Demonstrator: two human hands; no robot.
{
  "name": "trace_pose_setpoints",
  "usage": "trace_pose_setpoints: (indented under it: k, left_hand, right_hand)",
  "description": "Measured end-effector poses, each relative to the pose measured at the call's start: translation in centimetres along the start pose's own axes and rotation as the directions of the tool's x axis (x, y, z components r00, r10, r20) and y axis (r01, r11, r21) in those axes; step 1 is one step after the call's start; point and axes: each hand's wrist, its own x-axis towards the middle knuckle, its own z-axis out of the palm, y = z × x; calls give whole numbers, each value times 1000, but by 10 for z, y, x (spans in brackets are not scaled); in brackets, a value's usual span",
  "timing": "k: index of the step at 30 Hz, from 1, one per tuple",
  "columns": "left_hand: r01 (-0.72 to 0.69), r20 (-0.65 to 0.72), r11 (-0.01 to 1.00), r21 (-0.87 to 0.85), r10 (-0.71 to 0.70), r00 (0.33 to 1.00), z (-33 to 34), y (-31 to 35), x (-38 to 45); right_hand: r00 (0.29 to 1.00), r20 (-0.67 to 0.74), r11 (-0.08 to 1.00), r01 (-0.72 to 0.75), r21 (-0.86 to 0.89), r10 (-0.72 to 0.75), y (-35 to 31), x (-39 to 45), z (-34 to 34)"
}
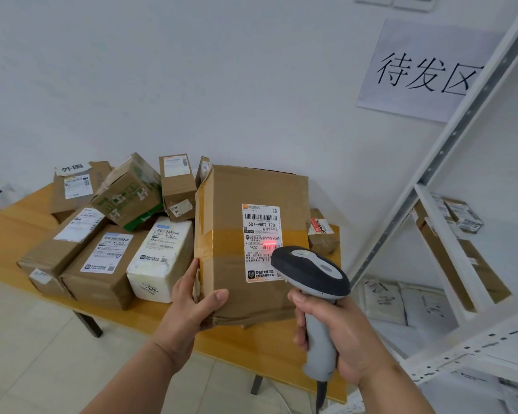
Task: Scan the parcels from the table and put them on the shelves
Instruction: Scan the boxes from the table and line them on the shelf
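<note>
Gripped in my right hand [335, 333], fingers wrapped round its handle, a grey-and-black handheld barcode scanner [314, 276] throws a red line onto the white shipping label [262, 243] of a large brown cardboard parcel [251, 240]. My left hand [192, 303] clamps the parcel's lower left corner, thumb across the front, above the front right edge of the orange wooden table [174, 316]. More cardboard parcels [102, 231] crowd the tabletop behind. White metal shelves [449, 264] stand at right.

"507-P802 T70" on parcel label [261, 243]
</note>
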Motion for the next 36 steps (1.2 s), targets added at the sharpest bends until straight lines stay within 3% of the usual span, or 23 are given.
trace_pose_setpoints:
  k: [14,30,36]
  left_hand:
    - [-9,-19,997,73,11,1000,8,5,-6]
    - [-6,-113,998,63,13,994,51,-15,-41]
    - [-13,-118,998,53,19,993,64,-23,-59]
  right_hand:
    - [992,70,993,103,59,-107,-12,4,0]
    - [982,152,992,107,66,-116,-6,-12,-41]
    - [988,122,994,86,60,-93,1,-38,-55]
